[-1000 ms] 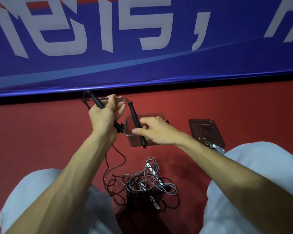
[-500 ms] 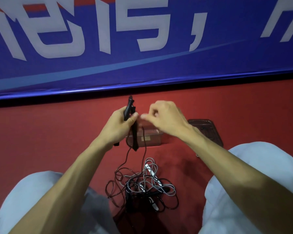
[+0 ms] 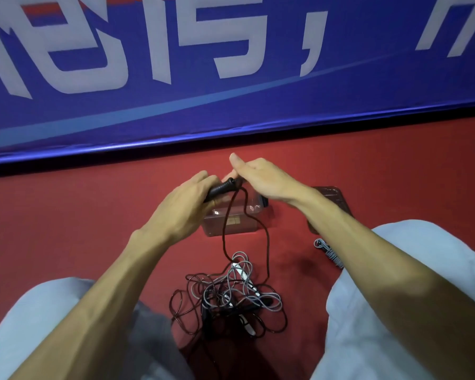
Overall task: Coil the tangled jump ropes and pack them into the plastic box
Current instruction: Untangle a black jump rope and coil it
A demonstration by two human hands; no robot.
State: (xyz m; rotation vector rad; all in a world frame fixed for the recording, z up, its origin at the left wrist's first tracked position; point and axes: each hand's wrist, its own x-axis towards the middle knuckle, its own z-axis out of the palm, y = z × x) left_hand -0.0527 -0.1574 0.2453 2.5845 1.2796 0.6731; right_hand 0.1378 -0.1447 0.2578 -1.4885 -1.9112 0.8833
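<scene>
Head view: left hand curls its fingers round the paired black jump-rope handles, now tipped nearly flat, not upright as half a second ago. Thin black cord drops from them to the tangled heap of black and grey ropes on the red floor, crossing the clear plastic box. Right hand now covers the handle tips, thumb straight, other fingers hidden, grip can't be told; dark transparent lid and coiled grey rope lie further right.
</scene>
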